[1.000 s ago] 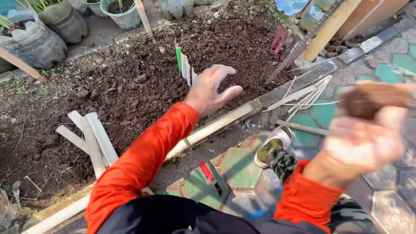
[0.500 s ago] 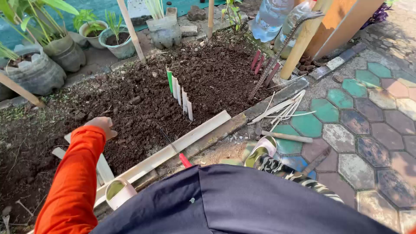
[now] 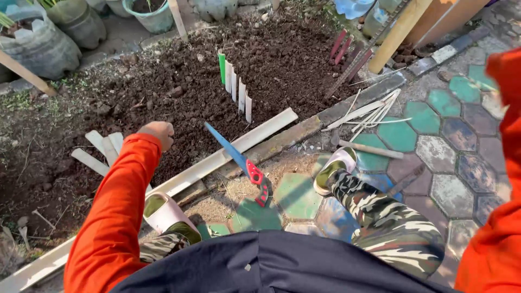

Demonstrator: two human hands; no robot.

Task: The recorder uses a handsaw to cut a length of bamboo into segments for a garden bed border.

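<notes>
My left hand point(image 3: 158, 133) is over the dark soil bed point(image 3: 163, 92), just right of a few white slats point(image 3: 100, 149) lying flat on the earth. Its fingers are curled under, and I cannot see anything in them. Only the orange sleeve point(image 3: 502, 179) of my right arm shows at the right edge; that hand is out of view. A saw point(image 3: 239, 158) with a blue blade and red handle lies across the long white plank point(image 3: 271, 127) at the bed's edge, right of my left hand. A short row of upright white stakes with one green stake point(image 3: 234, 87) stands in the soil beyond.
My feet in pale slippers point(image 3: 164, 212) point(image 3: 336, 168) rest on green and grey hexagonal paving point(image 3: 456, 163). Loose white strips point(image 3: 369, 111) and a wooden stick point(image 3: 372, 149) lie by the stone kerb. Pots and plant bags point(image 3: 76, 27) line the far side; a wooden post point(image 3: 399, 35) leans at right.
My left hand dropped from spread above the soil to curled beside the white slats. My right hand, raised in view one second ago, has left the frame. The view has shifted.
</notes>
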